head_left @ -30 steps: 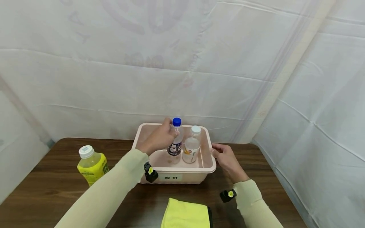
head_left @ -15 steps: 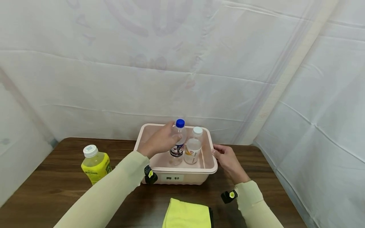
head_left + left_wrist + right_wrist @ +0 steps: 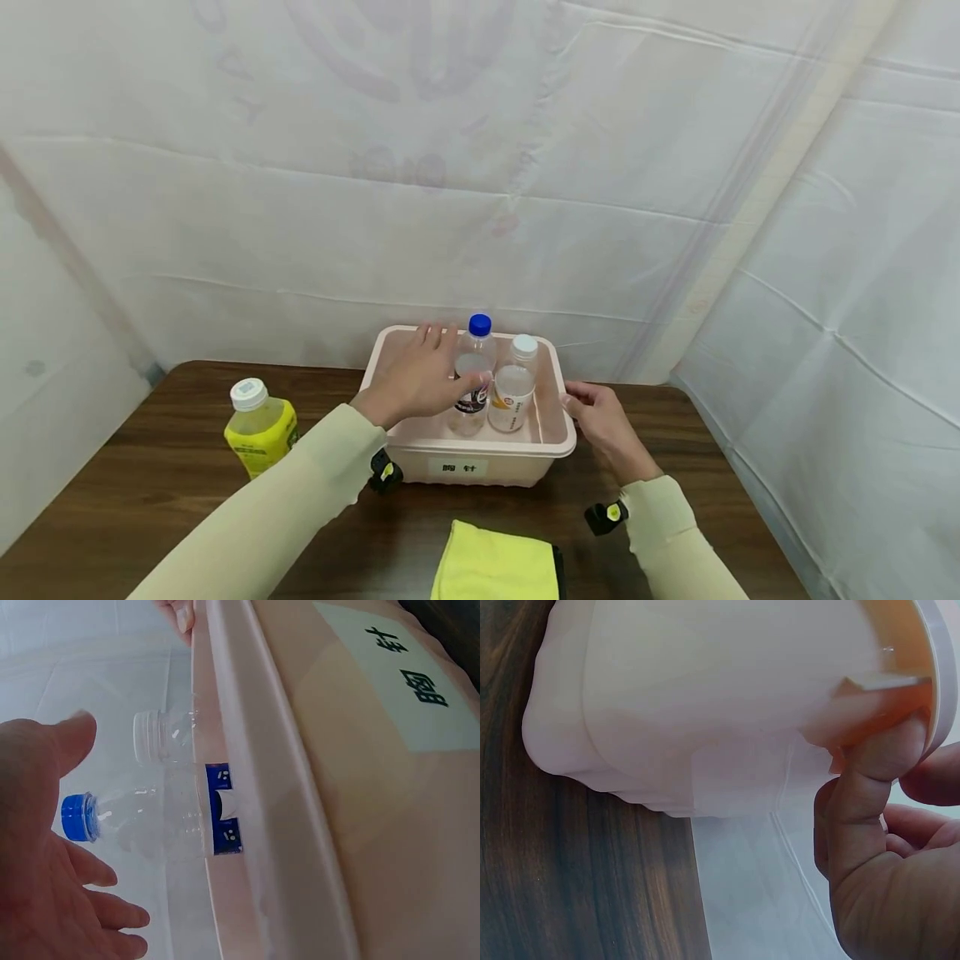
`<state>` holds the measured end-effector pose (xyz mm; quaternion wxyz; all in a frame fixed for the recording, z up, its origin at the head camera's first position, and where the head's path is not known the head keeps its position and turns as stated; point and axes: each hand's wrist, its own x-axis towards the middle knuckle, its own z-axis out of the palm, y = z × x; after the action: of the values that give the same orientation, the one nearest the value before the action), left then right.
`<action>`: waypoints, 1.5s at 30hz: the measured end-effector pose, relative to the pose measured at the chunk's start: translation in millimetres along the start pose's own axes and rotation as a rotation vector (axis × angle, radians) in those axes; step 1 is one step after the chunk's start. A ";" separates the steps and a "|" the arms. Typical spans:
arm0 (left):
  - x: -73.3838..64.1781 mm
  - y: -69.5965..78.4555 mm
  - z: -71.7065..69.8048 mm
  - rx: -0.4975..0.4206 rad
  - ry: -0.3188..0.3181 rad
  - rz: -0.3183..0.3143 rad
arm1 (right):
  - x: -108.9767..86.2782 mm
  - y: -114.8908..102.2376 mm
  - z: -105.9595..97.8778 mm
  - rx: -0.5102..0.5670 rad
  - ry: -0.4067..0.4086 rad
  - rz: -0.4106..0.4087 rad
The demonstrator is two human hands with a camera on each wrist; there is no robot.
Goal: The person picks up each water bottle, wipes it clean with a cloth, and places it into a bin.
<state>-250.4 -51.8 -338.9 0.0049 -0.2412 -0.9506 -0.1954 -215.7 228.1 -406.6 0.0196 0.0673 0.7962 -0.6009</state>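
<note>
A pale pink plastic basin with a label on its front stands on the table. Two clear plastic bottles are upright inside it: a Pepsi bottle with a blue cap, and to its right a bottle with a white cap. My left hand is beside the Pepsi bottle, fingers spread and thumb in front of it. In the left wrist view, a gap shows between that hand and the blue cap. My right hand pinches the basin's right rim, fingers curled under its edge in the right wrist view.
A yellow-labelled bottle with a white cap stands on the left of the brown wooden table. Folded yellow cloth with a dark edge lies at the front. White sheeting hangs behind and at both sides.
My left hand has let go of the Pepsi bottle, its fingers spreading and moving slightly left of it. My right hand stays at the basin's rim. The whole head view has shifted slightly.
</note>
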 end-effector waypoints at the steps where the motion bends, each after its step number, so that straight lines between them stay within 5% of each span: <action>1: -1.2 0.6 -0.7 0.029 -0.002 -0.003 | 0.3 0.2 -0.2 -0.003 0.002 0.001; 6: -6.3 1.6 -3.7 0.098 0.006 -0.044 | 1.0 0.4 -0.3 -0.003 0.001 -0.001; 21: -19.7 -0.4 -19.9 0.104 -0.069 -0.142 | 4.3 -0.7 0.4 0.004 0.002 0.006; 45: -41.7 -12.9 -55.8 0.208 -0.109 -0.175 | 6.0 0.5 -2.6 -0.010 -0.008 0.002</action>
<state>-224.2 -102.2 -296.4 -0.0385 -0.1659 -0.9820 -0.0820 -221.4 231.3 -407.1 0.0238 0.0657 0.7991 -0.5971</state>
